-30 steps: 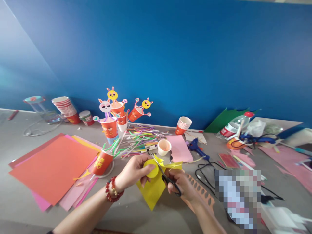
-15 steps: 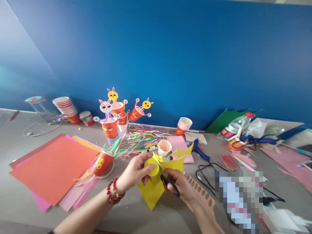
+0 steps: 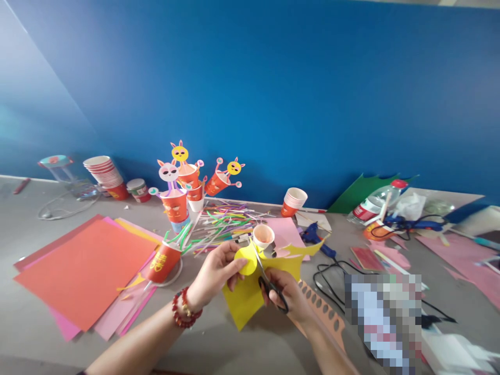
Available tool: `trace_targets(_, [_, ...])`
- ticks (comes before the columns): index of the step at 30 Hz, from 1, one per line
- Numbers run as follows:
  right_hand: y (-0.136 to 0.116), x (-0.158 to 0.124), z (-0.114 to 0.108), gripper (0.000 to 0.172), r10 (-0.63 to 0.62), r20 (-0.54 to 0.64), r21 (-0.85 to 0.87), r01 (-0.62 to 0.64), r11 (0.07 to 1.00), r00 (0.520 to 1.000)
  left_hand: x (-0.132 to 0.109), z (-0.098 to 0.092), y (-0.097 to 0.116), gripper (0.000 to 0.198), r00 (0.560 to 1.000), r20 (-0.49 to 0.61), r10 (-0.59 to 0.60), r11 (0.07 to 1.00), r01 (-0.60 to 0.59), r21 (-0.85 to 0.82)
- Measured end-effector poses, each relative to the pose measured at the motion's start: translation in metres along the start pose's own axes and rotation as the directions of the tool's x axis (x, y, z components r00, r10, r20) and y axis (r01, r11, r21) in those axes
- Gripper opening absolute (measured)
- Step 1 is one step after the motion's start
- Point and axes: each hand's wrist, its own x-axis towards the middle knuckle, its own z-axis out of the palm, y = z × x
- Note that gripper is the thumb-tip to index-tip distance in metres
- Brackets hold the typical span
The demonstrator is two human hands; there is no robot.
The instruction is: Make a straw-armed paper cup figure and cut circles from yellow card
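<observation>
My left hand (image 3: 221, 268) pinches a round yellow paper disc (image 3: 247, 262) between thumb and fingers. A larger yellow paper sheet (image 3: 245, 299) with a ragged, cut edge hangs behind and below the disc. In my right hand (image 3: 287, 291) is a pair of black-handled scissors (image 3: 269, 289), fingers in the loops. Its blades point up and away, beside the disc's right edge and against the yellow paper. Just beyond the blades stands a white paper cup (image 3: 263, 236) with something orange inside.
Finished cup figures (image 3: 174, 203) stand behind a pile of coloured pipe cleaners (image 3: 222, 224). Coloured paper sheets (image 3: 86, 271) lie left, near a tipped red cup (image 3: 164, 260). A blue glue gun (image 3: 318, 240) with a black cord and a plastic bottle (image 3: 377, 200) are on the right.
The yellow disc has shifted slightly right and up with my left hand. The sheet's cut strip has swung farther right, over the glue gun. The scissors remain at the paper.
</observation>
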Motion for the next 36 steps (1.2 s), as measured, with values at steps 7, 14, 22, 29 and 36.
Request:
trace_targets(7, [0.003, -0.001, 0.000, 0.059, 0.008, -0.033, -0.021, -0.009, 1.000, 0.999, 0.001, 0.001, -0.002, 0.040, 0.999, 0.048, -0.010, 0.999, 0.012, -0.042])
trace_targets(14, [-0.002, 0.003, 0.005, 0.057, 0.017, -0.089, -0.093, -0.025, 0.995, 0.996, -0.001, 0.003, -0.005, 0.035, 0.994, 0.113, -0.004, 1.000, 0.003, 0.001])
trace_targets(22, [-0.001, 0.005, 0.003, 0.057, 0.024, -0.103, -0.124, -0.037, 0.992, 0.994, -0.003, 0.005, -0.012, 0.048, 0.993, 0.114, -0.002, 0.998, -0.005, 0.057])
trace_targets(29, [-0.013, 0.002, -0.006, 0.062, 0.085, 0.047, 0.013, -0.086, 0.996, 0.995, -0.004, 0.004, -0.007, 0.059, 0.996, 0.091, 0.013, 0.994, -0.023, 0.110])
trace_targets(36, [-0.011, 0.001, -0.011, 0.062, 0.073, 0.096, 0.029, -0.076, 0.997, 0.993, -0.003, 0.001, -0.008, 0.070, 0.994, 0.106, -0.025, 0.992, 0.011, 0.129])
